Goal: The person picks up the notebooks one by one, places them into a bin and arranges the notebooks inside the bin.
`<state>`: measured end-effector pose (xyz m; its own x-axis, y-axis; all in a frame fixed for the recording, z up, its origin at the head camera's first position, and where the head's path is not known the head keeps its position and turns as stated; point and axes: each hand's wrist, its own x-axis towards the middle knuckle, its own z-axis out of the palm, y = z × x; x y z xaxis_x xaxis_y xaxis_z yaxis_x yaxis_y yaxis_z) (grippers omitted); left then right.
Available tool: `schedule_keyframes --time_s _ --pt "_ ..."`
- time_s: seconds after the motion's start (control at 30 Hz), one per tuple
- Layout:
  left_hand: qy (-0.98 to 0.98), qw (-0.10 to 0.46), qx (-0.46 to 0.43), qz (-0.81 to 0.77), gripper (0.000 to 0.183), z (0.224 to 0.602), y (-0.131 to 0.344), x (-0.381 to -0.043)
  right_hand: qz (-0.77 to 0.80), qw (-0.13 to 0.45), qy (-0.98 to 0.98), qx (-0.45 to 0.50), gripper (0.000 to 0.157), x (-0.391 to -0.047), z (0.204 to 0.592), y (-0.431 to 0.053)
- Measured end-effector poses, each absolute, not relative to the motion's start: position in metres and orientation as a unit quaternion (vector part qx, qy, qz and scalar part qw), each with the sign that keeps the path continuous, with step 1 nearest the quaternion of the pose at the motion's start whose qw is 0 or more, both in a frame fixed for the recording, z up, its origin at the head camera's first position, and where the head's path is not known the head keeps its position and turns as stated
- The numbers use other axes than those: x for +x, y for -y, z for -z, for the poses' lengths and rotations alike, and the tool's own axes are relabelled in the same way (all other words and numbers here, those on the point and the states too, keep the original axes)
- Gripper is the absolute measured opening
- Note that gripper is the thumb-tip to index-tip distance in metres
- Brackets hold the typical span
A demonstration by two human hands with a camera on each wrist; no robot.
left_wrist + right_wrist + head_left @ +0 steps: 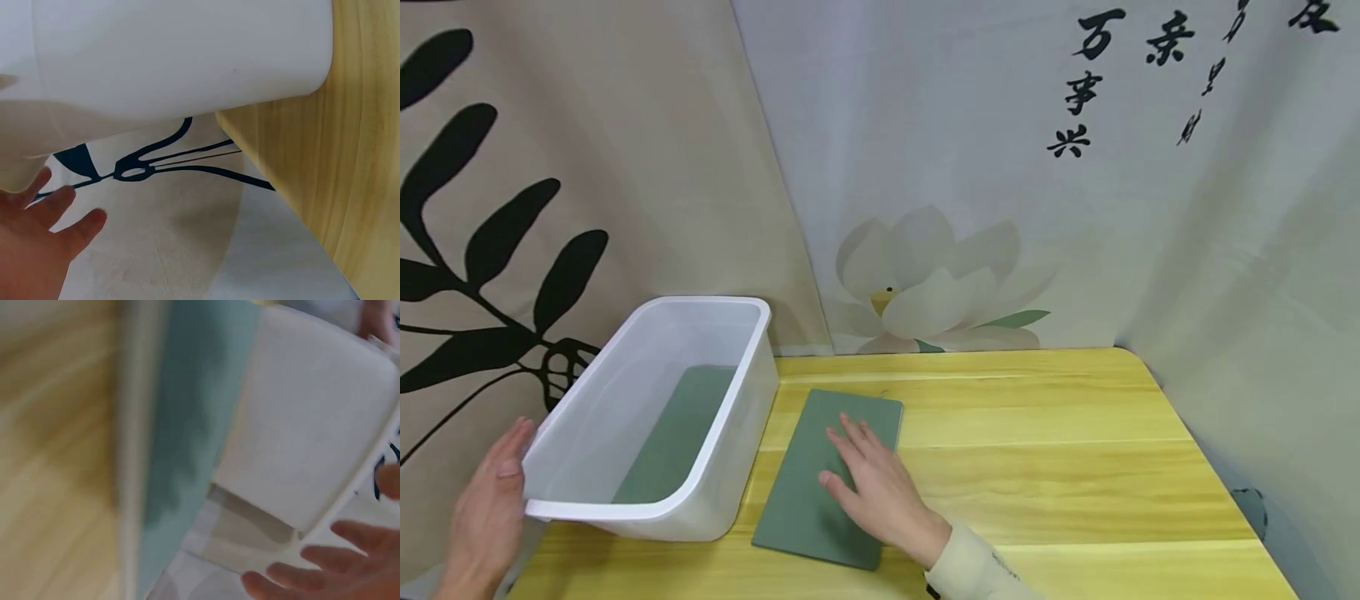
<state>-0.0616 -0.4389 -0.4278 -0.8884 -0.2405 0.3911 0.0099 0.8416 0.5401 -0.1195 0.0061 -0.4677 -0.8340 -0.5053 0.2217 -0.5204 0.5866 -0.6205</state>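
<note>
A white plastic bin (722, 450) stands at the left of the table, and a flat green piece (681, 433) lies on its floor. My left hand (488, 504) is at the bin's near left corner, its fingers along the outside of the rim. In the left wrist view, the fingers (59, 203) look spread just below the rim. To the right of the bin lies a green notebook (808, 492), its cover facing up. Over this notebook my right hand (880, 492) is spread, palm down. Whether it touches the cover I cannot tell.
The yellow wooden table (1075, 467) extends to the right of the notebook. Behind it hangs a pale curtain (940, 167) with a lotus and black writing. A beige curtain (647, 167) with dark leaves borders the left, close to the bin.
</note>
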Motion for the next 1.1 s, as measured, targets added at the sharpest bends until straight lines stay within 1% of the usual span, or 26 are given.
schedule_keyframes --time_s 0.17,0.33,0.47,0.57,0.6,0.7,0.83,0.93,1.1 --pt "0.907 0.287 0.087 0.296 0.053 0.425 0.429 -0.056 -0.251 -0.017 0.917 0.309 0.065 -0.111 0.489 -0.029" --pt "0.882 0.359 0.089 0.293 0.051 0.420 0.409 -0.044 -0.185 -0.054 0.925 0.329 0.076 -0.106 0.504 -0.043" --pt "0.858 0.431 0.026 0.279 0.053 0.421 0.391 -0.033 -0.132 -0.077 0.921 0.359 0.088 -0.099 0.509 -0.049" --pt "0.825 0.498 -0.048 0.265 0.061 0.420 0.371 -0.026 -0.111 -0.090 0.917 0.374 0.093 -0.095 0.511 -0.053" --pt "0.819 0.508 -0.070 0.257 0.064 0.418 0.362 -0.023 -0.107 -0.092 0.915 0.378 0.093 -0.094 0.512 -0.055" --pt "0.813 0.516 -0.144 0.229 0.069 0.409 0.339 -0.016 -0.098 -0.088 0.912 0.388 0.090 -0.093 0.514 -0.059" --pt "0.781 0.524 -0.255 0.223 0.065 0.405 0.312 -0.015 -0.089 -0.077 0.909 0.400 0.086 -0.093 0.517 -0.063" --pt "0.745 0.535 -0.316 0.240 0.058 0.407 0.286 -0.021 -0.087 -0.074 0.907 0.405 0.084 -0.093 0.518 -0.065" --pt "0.733 0.504 -0.390 0.239 0.057 0.415 0.251 -0.029 -0.076 -0.074 0.908 0.405 0.083 -0.094 0.518 -0.073"
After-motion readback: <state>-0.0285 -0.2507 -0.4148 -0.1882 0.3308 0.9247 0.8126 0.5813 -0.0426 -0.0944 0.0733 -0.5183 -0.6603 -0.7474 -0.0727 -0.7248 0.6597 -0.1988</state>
